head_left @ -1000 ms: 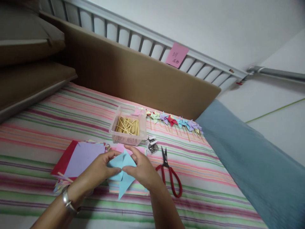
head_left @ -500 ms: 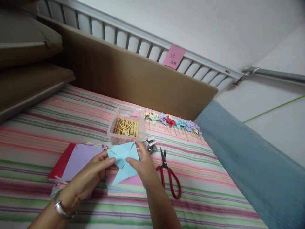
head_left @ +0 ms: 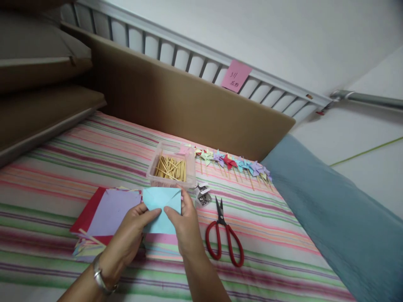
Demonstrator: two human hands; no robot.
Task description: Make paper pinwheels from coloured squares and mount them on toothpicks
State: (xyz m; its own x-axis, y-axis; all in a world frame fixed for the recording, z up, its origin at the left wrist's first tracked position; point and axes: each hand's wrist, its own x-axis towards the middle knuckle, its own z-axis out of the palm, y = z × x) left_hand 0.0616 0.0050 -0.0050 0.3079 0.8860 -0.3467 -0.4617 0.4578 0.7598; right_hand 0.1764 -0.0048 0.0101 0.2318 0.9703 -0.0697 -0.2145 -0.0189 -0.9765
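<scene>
Both hands hold a light blue paper square above the striped cloth. My left hand grips its left side, thumb pressed on the front near the middle. On the right side, my right hand pinches the paper, its thumb close to the other thumb. Diagonal lines run inward from the top corners of the square. Beneath it lies a stack of coloured paper sheets, partly hidden. Left of my left hand is a pile with a purple sheet over a red one.
Red-handled scissors lie to the right. Behind are a clear plastic box of short wooden sticks and a small open box of metal pieces. A row of paper pinwheels lies along a brown board. Cardboard packages stand left.
The blue paper, whose lower right part was folded inward, now lies flat as a square. My thumbs have come closer together. The view has shifted slightly.
</scene>
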